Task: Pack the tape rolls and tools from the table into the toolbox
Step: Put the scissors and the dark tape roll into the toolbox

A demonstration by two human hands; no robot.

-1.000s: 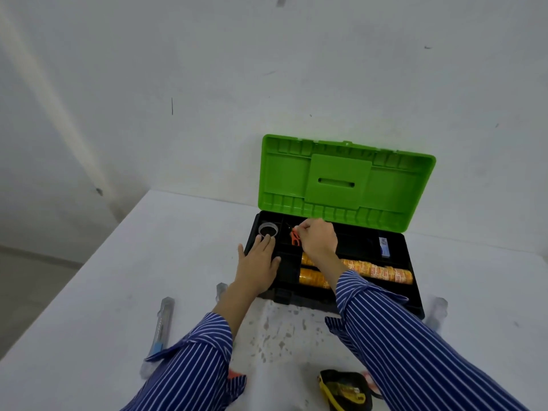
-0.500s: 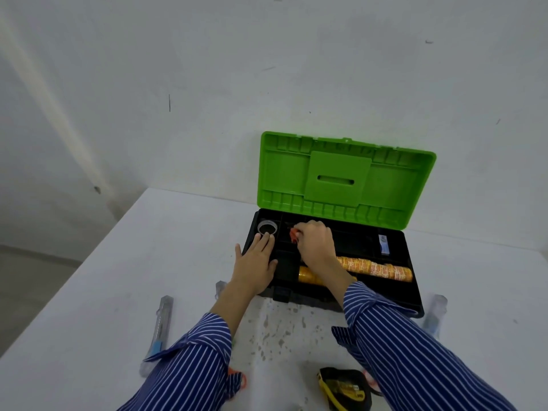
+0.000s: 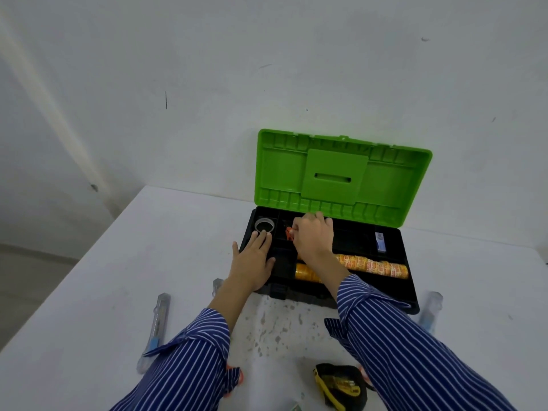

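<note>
The black toolbox stands open with its green lid upright against the wall. My left hand lies flat on the box's front left corner, fingers straight. My right hand is curled inside a back compartment and pinches a small orange tool. A grey tape roll sits in the far left compartment. Orange tape rolls lie in a row in the front compartment. A small blue-white item lies at the right.
On the white table, a clear utility knife lies at the left and another clear tool at the right of the box. A yellow-black tape measure sits near the front edge. Something orange peeks from under my left sleeve.
My right hand has shifted slightly back and left inside the box with the orange tool. My left hand stays on the box's corner.
</note>
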